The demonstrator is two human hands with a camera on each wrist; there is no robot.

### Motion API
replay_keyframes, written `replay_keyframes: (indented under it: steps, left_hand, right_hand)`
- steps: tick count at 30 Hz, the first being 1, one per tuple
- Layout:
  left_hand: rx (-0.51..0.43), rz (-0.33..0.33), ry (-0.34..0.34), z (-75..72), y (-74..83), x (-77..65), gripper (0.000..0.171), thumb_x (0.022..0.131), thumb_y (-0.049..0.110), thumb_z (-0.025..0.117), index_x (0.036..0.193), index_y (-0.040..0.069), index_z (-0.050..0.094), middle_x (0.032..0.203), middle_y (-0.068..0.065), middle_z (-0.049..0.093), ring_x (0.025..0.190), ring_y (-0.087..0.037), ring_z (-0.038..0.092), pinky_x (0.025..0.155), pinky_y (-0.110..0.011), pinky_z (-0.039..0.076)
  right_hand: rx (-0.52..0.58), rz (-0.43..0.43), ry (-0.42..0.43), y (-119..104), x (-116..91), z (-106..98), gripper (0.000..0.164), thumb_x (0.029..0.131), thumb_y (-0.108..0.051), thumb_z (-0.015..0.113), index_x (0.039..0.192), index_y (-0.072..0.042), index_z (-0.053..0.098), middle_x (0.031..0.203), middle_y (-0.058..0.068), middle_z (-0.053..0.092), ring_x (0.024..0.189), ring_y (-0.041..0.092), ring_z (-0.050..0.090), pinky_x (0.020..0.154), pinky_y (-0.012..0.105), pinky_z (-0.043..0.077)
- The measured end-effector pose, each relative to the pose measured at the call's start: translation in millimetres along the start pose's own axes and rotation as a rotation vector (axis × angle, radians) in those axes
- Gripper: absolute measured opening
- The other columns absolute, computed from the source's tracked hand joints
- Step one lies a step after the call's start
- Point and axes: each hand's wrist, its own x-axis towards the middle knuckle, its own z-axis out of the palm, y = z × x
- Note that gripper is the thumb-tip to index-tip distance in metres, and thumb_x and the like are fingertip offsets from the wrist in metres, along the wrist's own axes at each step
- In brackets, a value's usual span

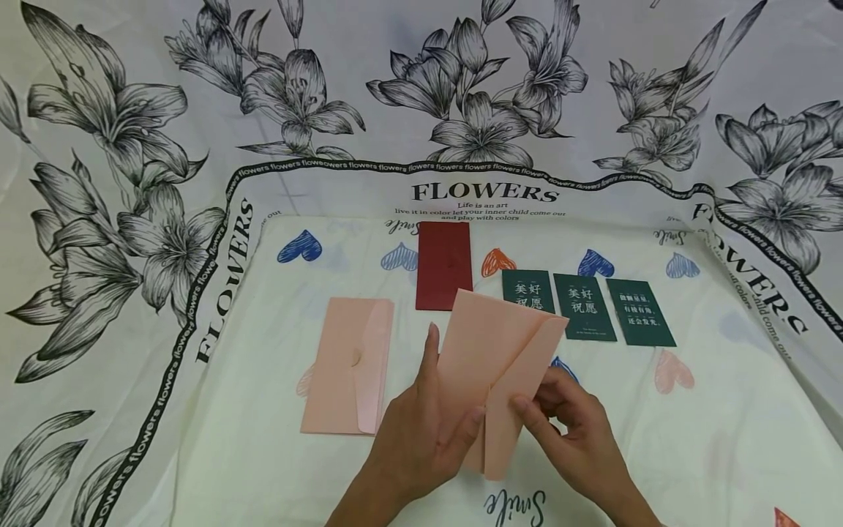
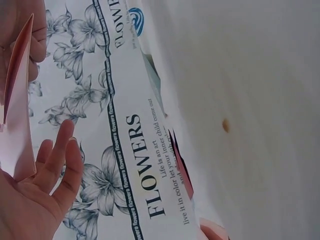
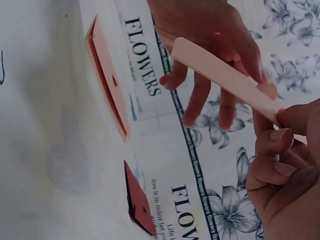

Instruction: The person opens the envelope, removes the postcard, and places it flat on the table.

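The envelope (image 1: 486, 348) (a pink one) is tilted. The left hand (image 1: 424, 435) holds it, fingers half spread; the right hand (image 1: 579, 432), fingers curled, pinches its side.

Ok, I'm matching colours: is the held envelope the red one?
No, the held envelope is pink; a red envelope lies on the tablecloth beyond it.

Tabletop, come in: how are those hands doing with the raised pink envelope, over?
Left hand grips the pink envelope; right hand pinches its flap side. Envelope raised, slanted. Nothing seen blocking the hands; one green card partly hidden behind it.
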Motion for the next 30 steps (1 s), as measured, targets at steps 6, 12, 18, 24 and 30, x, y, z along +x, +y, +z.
replay_keyframes:
  steps: [6, 12, 18, 24, 30]
  left_hand:
    - [-0.060, -0.010, 0.015, 0.0, 0.4, -0.8, 0.095, 0.101, 0.044, 0.067, 0.171, 0.020, 0.007, 0.145, 0.003, 0.058, 0.113, -0.010, 0.065, 0.088, -0.037, 0.061]
    - [-0.133, -0.027, 0.051, -0.2, -1.1, -1.7, 0.086, 0.097, 0.045, 0.073, 0.165, 0.026, 0.023, 0.144, 0.010, 0.055, 0.114, -0.009, 0.062, 0.091, -0.037, 0.060]
    - [-0.271, -0.100, 0.064, -3.2, -2.8, 1.4, 0.072, 0.096, 0.041, 0.077, 0.154, 0.030, 0.037, 0.137, 0.014, 0.058, 0.113, -0.010, 0.064, 0.090, -0.038, 0.060]
    - [-0.412, -0.153, 0.051, -8.7, -5.5, 1.9, 0.054, 0.095, 0.031, 0.080, 0.139, 0.031, 0.049, 0.120, 0.011, 0.069, 0.101, -0.015, 0.069, 0.083, -0.038, 0.060]
    - [-0.474, -0.243, 0.026, -18.0, -9.0, 2.5, 0.051, 0.094, 0.030, 0.082, 0.136, 0.034, 0.053, 0.119, 0.008, 0.069, 0.104, -0.017, 0.069, 0.087, -0.039, 0.059]
  right_hand:
    - [-0.001, -0.006, 0.016, 1, 0, 6, 0.039, 0.097, 0.013, 0.067, 0.130, -0.007, 0.061, 0.111, 0.005, 0.076, 0.078, 0.016, 0.073, 0.065, 0.032, 0.062]
    - [0.004, -0.045, 0.022, -1, 1, 14, 0.038, 0.097, 0.013, 0.066, 0.129, -0.008, 0.061, 0.105, 0.003, 0.074, 0.067, 0.013, 0.068, 0.055, 0.028, 0.056]
    - [0.004, -0.079, 0.018, -2, 3, 22, 0.037, 0.097, 0.013, 0.067, 0.127, -0.008, 0.060, 0.098, 0.001, 0.069, 0.060, 0.010, 0.062, 0.048, 0.025, 0.048]
    - [-0.027, -0.037, 0.006, -2, 5, 27, 0.034, 0.099, 0.006, 0.068, 0.128, -0.011, 0.061, 0.096, -0.002, 0.068, 0.060, 0.010, 0.060, 0.049, 0.026, 0.049]
    - [-0.019, 0.014, -0.031, 1, 10, 31, 0.030, 0.104, -0.004, 0.066, 0.131, -0.016, 0.061, 0.105, -0.002, 0.074, 0.067, 0.012, 0.066, 0.053, 0.028, 0.054]
